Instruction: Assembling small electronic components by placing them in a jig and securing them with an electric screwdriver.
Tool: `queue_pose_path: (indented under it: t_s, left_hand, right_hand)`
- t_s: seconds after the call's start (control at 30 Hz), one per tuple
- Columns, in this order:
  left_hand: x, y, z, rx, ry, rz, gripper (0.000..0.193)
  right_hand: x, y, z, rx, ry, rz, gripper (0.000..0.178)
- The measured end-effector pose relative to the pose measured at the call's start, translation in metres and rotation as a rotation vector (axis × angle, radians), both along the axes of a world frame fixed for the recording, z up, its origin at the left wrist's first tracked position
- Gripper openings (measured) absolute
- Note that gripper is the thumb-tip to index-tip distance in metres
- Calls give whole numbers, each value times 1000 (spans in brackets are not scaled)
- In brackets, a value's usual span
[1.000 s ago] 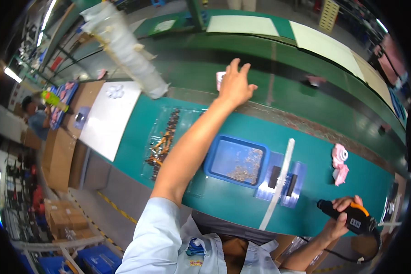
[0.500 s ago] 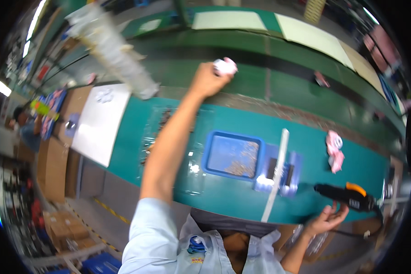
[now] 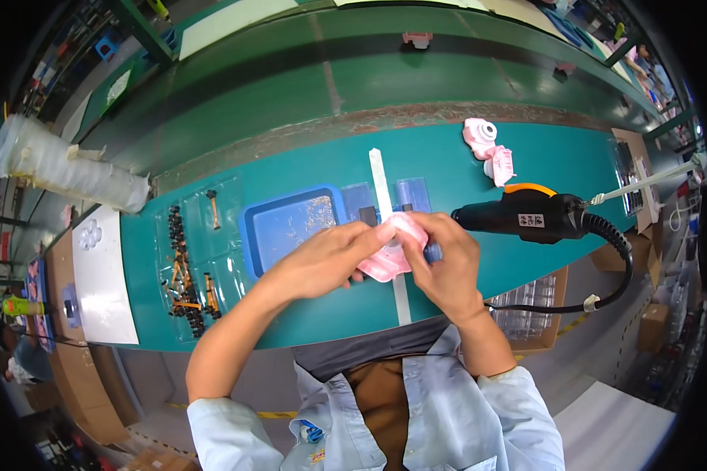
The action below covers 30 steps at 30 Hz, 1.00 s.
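Both hands meet over the near middle of the bench, around a pink plastic casing (image 3: 382, 268). My left hand (image 3: 318, 259) grips its left side, thumb on top. From the right, my right hand (image 3: 450, 263) pinches the casing's upper part with bent fingers; some fingertips are hidden. Just right of this hand is a black electric screwdriver (image 3: 530, 217) with an orange lever. A white strip (image 3: 380, 184) runs beneath the casing. Left of it sits a blue tray (image 3: 271, 228) with small screw-like pieces inside.
Clear plastic trays (image 3: 232, 263) with black-and-orange parts lie at the left. Two joined pink casing pieces (image 3: 487, 147) rest at the far right. A green conveyor (image 3: 251, 102) runs along the back, carrying another pink piece (image 3: 418, 39). The screwdriver's black cable (image 3: 627, 263) loops at the right.
My left hand has come back from over the conveyor with the pink casing. My right hand, open near the screwdriver before, has moved left and now grips the casing too. The view has shifted.
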State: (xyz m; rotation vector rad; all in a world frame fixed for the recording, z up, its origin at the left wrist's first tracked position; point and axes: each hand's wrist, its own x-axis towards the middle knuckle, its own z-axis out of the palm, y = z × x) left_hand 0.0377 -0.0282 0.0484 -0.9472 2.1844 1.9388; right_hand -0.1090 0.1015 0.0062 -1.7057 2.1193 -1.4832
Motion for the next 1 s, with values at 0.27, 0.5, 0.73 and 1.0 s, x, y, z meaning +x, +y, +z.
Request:
queue_pose_path:
  t_s: [0.27, 0.5, 0.73, 1.0]
  left_hand:
    - [-21, 4, -47, -783, 166, 156, 18]
    - [-32, 21, -67, -1007, 91, 296, 14]
    - [19, -23, -53, -1249, 182, 703, 15]
    - [116, -125, -73, -1200, -327, 697, 15]
  right_hand:
    - [-17, -5, -5, 209, -82, -146, 21]
    - [-31, -4, -22, 300, -41, -115, 12]
    - [-38, -10, -26, 204, -194, -152, 19]
    - [-16, 7, -21, -95, -39, -65, 20]
